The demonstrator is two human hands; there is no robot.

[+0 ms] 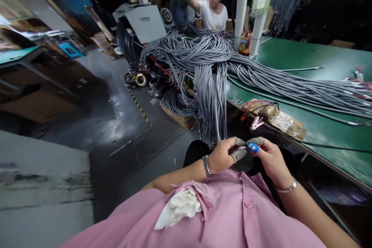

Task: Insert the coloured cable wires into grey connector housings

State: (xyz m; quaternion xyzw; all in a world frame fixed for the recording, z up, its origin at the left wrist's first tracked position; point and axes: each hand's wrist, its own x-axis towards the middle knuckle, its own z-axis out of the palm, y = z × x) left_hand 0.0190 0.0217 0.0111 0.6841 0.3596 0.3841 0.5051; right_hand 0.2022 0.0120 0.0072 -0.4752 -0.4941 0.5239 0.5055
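Note:
My left hand (pixel 223 155) is closed, with grey finger covers on its thumb and finger. Between its tips is a thin pale piece that looks like a cable end (pixel 241 148). My right hand (pixel 271 159) pinches at the same spot, its fingertips close against the left ones; a blue cover is on its thumb and a grey one on a finger. The fingers hide most of what they hold. Just beyond my left hand, a thick bundle of grey cables (pixel 210 93) hangs over the table edge.
More grey cables (pixel 290 89) stretch across the green table (pixel 310 54). At its near edge lie a taped block (pixel 283 120) and a pink clip (pixel 256 123). A co-worker (pixel 215 11) across the table raises a cable coil. White posts (pixel 242 7) stand by the table.

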